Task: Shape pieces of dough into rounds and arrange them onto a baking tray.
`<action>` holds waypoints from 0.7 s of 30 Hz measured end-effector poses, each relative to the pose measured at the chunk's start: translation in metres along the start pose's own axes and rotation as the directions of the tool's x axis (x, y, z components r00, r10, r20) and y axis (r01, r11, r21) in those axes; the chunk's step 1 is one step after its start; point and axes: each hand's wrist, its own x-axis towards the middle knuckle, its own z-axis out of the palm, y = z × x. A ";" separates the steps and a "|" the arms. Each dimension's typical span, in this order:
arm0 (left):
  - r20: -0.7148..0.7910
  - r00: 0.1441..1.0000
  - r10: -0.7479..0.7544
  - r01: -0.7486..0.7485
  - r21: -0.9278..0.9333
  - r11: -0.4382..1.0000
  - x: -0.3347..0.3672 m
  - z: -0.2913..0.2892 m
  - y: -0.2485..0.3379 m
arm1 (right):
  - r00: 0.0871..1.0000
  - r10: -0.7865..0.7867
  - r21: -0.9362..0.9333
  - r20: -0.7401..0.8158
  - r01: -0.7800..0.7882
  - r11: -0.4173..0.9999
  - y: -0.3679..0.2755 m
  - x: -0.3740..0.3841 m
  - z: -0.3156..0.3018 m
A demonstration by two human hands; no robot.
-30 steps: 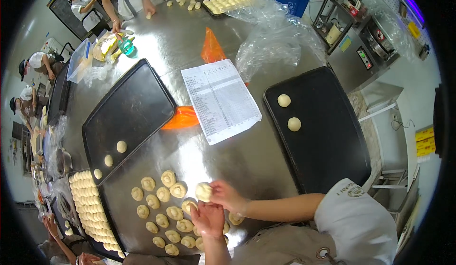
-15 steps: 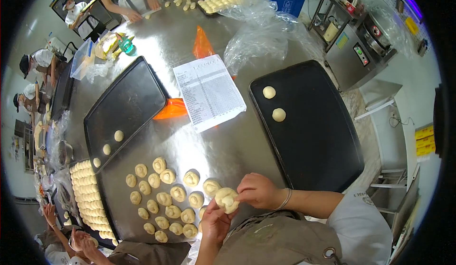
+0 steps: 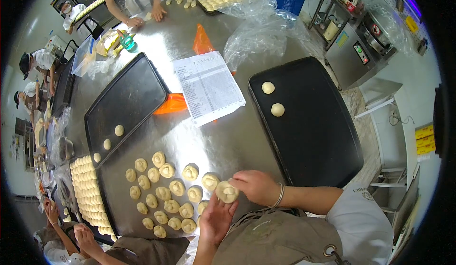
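A flattened round piece of dough (image 3: 227,192), dented and folded at its middle, is between my two hands at the table's near edge. My left hand (image 3: 216,221) is palm up, its fingertips bearing the dough from beneath. From the right, my right hand (image 3: 257,187) grips the dough's rim between thumb and fingers. Left of the hands, several shaped dough pieces (image 3: 177,187) lie spread on the steel table, each with a swirl or fold on top. One shaped dough piece (image 3: 210,181) lies right beside the held dough.
A black tray (image 3: 313,137) with two dough balls stands to the right, another black tray (image 3: 126,91) to the left. A printed sheet (image 3: 209,87) lies between them over orange plastic. At left are rows of dough (image 3: 89,196) and a neighbour's hands (image 3: 83,239). Another person works opposite.
The held dough has turned and looks flatter and rounder. My left fingers have slid lower beneath it and opened out. The person opposite has moved their hands.
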 end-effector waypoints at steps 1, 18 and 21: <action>-0.073 0.997 -0.030 0.034 0.049 0.998 0.003 0.005 0.003 | 0.998 -0.032 -0.027 -0.046 0.031 0.999 -0.005 0.002 0.001; -0.102 0.995 -0.007 0.038 0.302 0.953 -0.008 0.008 0.005 | 0.997 0.010 0.218 0.072 -0.025 0.976 0.001 0.006 -0.009; -0.049 0.997 -0.065 0.069 0.081 0.994 -0.004 0.005 0.006 | 0.997 -0.050 0.094 0.057 0.044 0.995 -0.004 0.003 -0.007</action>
